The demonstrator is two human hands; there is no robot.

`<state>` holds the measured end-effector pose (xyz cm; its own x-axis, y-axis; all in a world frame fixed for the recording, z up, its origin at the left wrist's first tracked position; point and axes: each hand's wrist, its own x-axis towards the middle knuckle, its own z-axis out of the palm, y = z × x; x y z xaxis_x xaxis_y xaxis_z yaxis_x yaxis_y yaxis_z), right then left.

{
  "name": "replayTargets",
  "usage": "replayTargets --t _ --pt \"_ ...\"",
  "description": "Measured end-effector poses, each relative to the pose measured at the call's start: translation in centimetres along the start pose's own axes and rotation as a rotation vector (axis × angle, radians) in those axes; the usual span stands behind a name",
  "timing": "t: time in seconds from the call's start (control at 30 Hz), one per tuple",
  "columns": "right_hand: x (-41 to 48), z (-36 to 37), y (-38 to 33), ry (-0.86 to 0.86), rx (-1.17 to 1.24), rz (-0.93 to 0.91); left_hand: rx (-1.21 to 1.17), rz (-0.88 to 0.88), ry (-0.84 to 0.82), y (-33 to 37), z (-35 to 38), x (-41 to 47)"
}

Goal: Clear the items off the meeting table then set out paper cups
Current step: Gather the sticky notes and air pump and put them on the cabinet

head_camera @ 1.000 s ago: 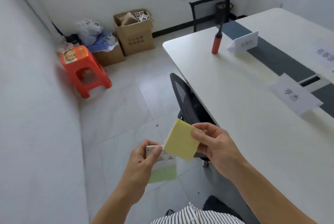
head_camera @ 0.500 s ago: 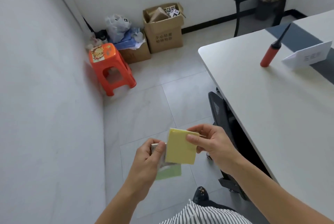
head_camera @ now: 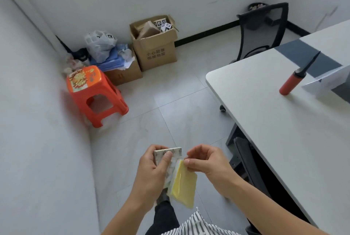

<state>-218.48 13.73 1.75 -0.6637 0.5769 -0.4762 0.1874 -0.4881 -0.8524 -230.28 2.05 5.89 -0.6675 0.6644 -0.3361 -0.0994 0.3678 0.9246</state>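
Observation:
I stand beside the white meeting table [head_camera: 284, 113], facing the room's corner. My left hand [head_camera: 153, 172] grips a small printed pad [head_camera: 170, 156], thumb across its face. My right hand [head_camera: 206, 162] pinches the top edge of a yellow sticky-note pad [head_camera: 184, 187], which hangs against the printed pad. On the table lie a red hand pump with a black nozzle [head_camera: 291, 81] and a folded white name card [head_camera: 329, 81] at the right edge of view.
An orange plastic stool [head_camera: 94, 94] stands by the left wall. Cardboard boxes [head_camera: 155, 45], a plastic bag [head_camera: 100, 42] and blue folders fill the corner. A black mesh chair [head_camera: 263, 30] sits at the table's far end; another chair [head_camera: 246, 155] is tucked under the near edge.
My view has turned left and down toward the corner. The yellow pad has dropped lower and now hangs against the printed pad in my left hand.

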Motion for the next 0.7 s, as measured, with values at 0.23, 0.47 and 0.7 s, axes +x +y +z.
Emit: replayTargets --t 0.23,0.47,0.7 --pt "7.1 4.2 0.2 0.114 0.103 0.294 0.146 -0.161 -0.159 -1.5 -4.2 11.1" --pt "11.1 4.3 -2.0 0.066 -0.066 0.363 0.26 -0.23 -0.426 -0.2 -3.9 19.3" --pt "17.0 -1.7 -6.0 0.11 0.054 0.261 0.248 -0.242 -0.441 3.1 0.2 28.2"
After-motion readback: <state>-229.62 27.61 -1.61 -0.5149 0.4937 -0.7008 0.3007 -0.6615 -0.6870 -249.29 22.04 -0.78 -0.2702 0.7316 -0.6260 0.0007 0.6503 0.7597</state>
